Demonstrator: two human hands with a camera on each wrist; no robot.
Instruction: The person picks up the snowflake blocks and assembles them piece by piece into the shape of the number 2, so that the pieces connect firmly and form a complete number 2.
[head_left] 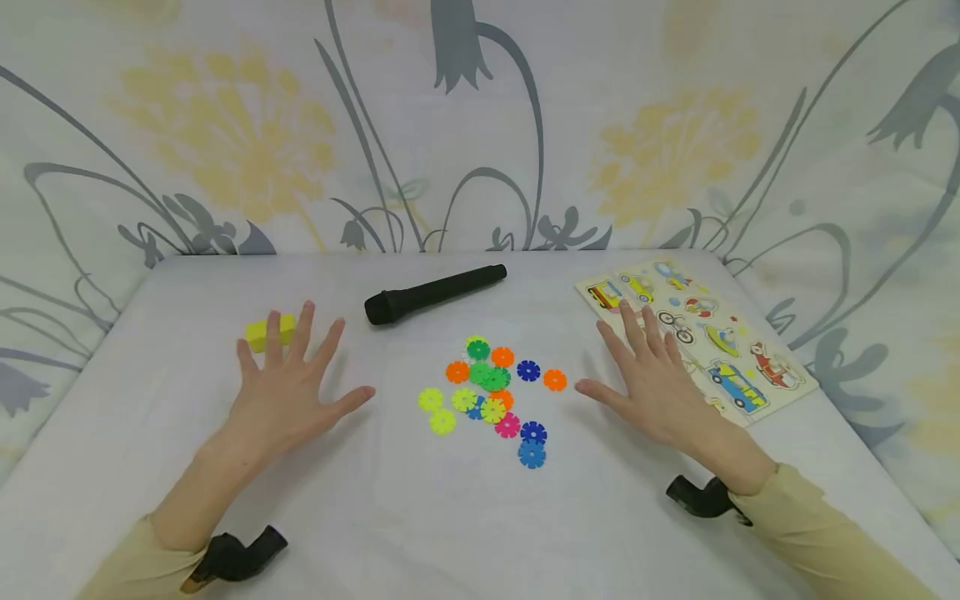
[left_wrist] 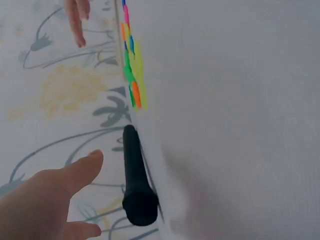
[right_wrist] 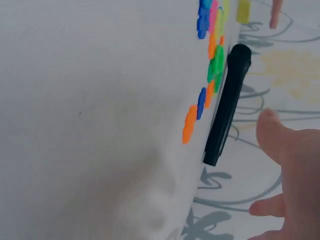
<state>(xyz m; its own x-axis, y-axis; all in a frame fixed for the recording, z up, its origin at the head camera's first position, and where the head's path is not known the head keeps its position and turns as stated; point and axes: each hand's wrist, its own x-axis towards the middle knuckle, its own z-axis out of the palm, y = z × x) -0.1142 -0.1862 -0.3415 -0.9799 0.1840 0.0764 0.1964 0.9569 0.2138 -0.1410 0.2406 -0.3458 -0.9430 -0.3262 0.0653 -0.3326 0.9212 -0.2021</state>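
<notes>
My left hand [head_left: 288, 396] is spread with straight fingers above the left of the table, its fingertips partly covering a yellow block [head_left: 257, 335]. On the right, my right hand [head_left: 656, 387] is spread too, its fingers overlapping the view of a board with vehicle pictures [head_left: 723, 337]. Neither hand holds anything. Between them lie several flat notched plastic discs [head_left: 507, 425] in orange, green, yellow, blue and pink, some overlapping. Behind the discs a black microphone [head_left: 438, 293] lies slantwise, its head toward the left. The left wrist view shows the microphone [left_wrist: 136, 175] beyond the left thumb.
A white cloth covers the table [head_left: 420, 533]. Flower-patterned fabric [head_left: 480, 125] stands at the back and both sides. Each wrist carries a black camera mount [head_left: 238, 557] over a beige sleeve [head_left: 142, 562].
</notes>
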